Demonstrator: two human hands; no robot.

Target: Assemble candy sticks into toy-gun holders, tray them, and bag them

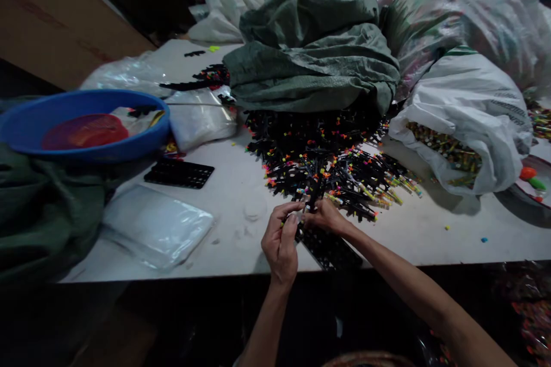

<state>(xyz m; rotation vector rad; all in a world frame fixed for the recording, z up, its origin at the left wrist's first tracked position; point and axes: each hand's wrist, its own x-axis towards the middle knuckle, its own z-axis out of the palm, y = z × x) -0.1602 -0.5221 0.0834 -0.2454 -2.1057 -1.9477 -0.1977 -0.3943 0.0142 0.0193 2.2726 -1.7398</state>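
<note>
My left hand (280,243) is closed in a pinch at the near side of a large pile of small black plastic pieces (301,169) with bright orange, pink and yellow tips. What its fingertips hold is too small to make out. Close beside it, my right hand (326,217) is closed around a narrow black plastic strip (317,190) that points away from me; its far end blends into the pile. Under my right wrist lies a flat black panel with holes (330,249), reaching the table's front edge. Yellowish printed tubes (390,195) lie at the pile's right side.
A dark green sack (314,69) slumps behind the pile. On the right, a white bag (473,109) spills tubes. A blue basin (86,152), a black perforated panel (179,174) and clear plastic bags (159,226) occupy the left of the white table (241,255).
</note>
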